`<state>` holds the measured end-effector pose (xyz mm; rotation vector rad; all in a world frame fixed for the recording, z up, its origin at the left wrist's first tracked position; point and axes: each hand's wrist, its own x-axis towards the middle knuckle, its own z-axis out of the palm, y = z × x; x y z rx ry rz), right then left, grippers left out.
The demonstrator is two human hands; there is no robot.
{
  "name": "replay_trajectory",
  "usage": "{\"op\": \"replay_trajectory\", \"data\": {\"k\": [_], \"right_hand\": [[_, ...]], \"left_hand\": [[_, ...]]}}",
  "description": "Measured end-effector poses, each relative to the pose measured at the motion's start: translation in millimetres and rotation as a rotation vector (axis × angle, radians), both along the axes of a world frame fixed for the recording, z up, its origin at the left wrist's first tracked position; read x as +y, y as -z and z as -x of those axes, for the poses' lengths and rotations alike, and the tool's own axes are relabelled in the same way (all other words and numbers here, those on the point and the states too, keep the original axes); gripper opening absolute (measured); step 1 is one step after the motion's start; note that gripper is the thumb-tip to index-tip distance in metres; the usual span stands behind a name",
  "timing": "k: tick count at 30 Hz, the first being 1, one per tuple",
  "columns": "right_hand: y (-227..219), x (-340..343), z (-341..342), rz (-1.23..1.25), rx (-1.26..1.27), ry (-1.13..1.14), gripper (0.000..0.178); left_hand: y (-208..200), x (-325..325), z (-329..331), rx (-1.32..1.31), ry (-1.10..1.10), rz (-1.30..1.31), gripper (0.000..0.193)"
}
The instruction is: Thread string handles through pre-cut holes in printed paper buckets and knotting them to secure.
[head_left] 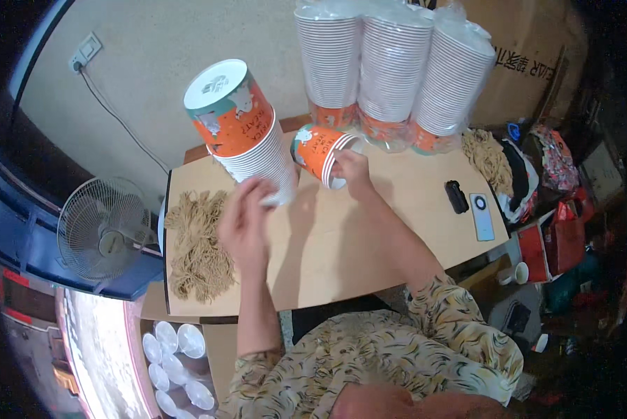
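My right hand (355, 172) grips the rims of a short nest of orange and green paper cups (315, 148). These cups lie tilted, with their white-rimmed mouths turned toward that hand. On the left stands a tall stack of upside-down paper cups (231, 119), orange and green on top with many white rims below. My left hand (243, 222) is beside the lower end of this stack, its fingers bent and blurred by motion. Whether it touches the stack or holds anything, I cannot tell. A heap of tan twisted cords (200, 248) lies left of that hand.
Tall plastic-wrapped cup stacks (393, 70) stand along the back of the table (327, 258). A phone (481, 216), a small black object (457, 197) and more tan cord (489, 162) are at the right. A fan (107, 234) and a carton of cups (215, 349) stand left.
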<state>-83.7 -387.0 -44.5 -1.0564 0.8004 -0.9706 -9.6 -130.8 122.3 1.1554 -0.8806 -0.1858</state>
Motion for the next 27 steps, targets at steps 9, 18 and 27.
{"op": "replay_trajectory", "data": {"k": [9, 18, 27], "right_hand": [[33, 33, -1, 0.48, 0.123, 0.011, 0.016], [18, 45, 23, 0.324, 0.071, -0.021, 0.01], [36, 75, 117, 0.512, 0.339, 0.173, 0.018]], "left_hand": [[97, -165, -25, -0.615, 0.069, -0.503, 0.028], [102, -166, -24, -0.696, 0.105, -0.485, 0.031], [120, -156, -13, -0.784, -0.125, -0.496, 0.032]]}}
